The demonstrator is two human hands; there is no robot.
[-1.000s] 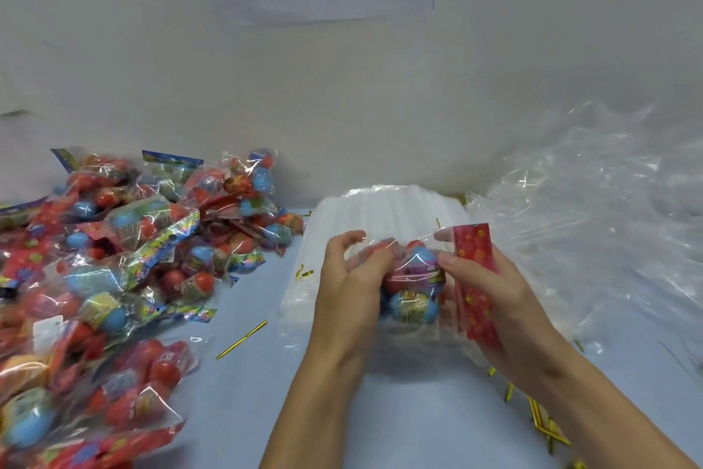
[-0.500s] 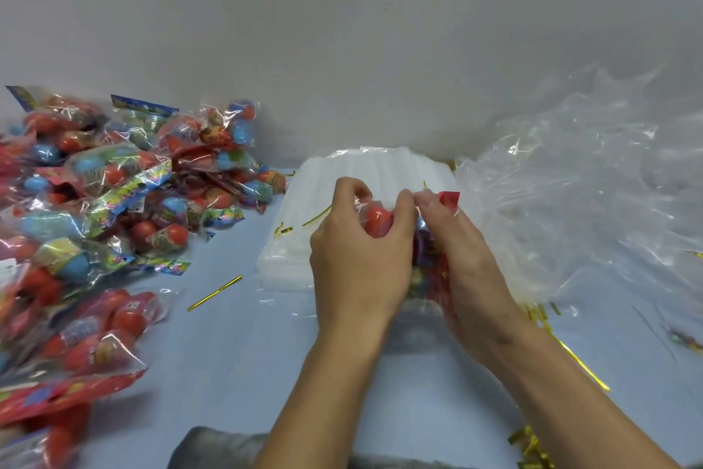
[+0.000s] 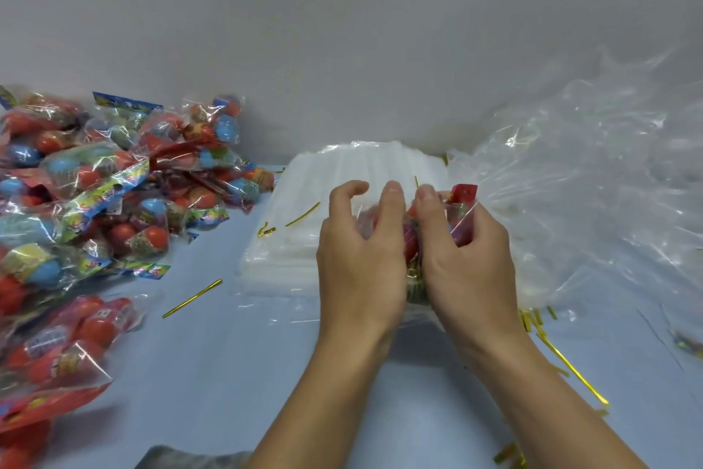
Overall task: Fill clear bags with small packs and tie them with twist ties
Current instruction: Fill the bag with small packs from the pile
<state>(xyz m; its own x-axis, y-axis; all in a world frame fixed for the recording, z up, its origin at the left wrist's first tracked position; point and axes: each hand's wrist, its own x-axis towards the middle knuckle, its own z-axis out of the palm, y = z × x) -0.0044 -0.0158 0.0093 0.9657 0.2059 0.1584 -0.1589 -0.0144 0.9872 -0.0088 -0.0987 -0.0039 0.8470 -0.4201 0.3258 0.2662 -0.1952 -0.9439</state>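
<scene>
Clear plastic, crinkled: a filled bag [image 3: 412, 240] sits squeezed between both hands above the pale blue desk [image 3: 213, 354]. Left hand [image 3: 359, 259] curls round its left side, thumb and forefinger arched over the top. Right hand [image 3: 466, 259] clamps the right side, forefinger pressing the bag's upper edge. Inside the grip, red packs show in the gap between the palms; a red header card [image 3: 462, 194] sticks up just past the right fingertips. Directly beyond the grip lies a flat stack of empty bags [image 3: 357, 168], with a gold twist tie [image 3: 302, 214] on it, left of the left hand. Another tie [image 3: 192, 298] lies farther left on the desk. Further left, a heap of finished packs [image 3: 95, 202]. Right of the grip, loose clear film [image 3: 593, 179].
</scene>
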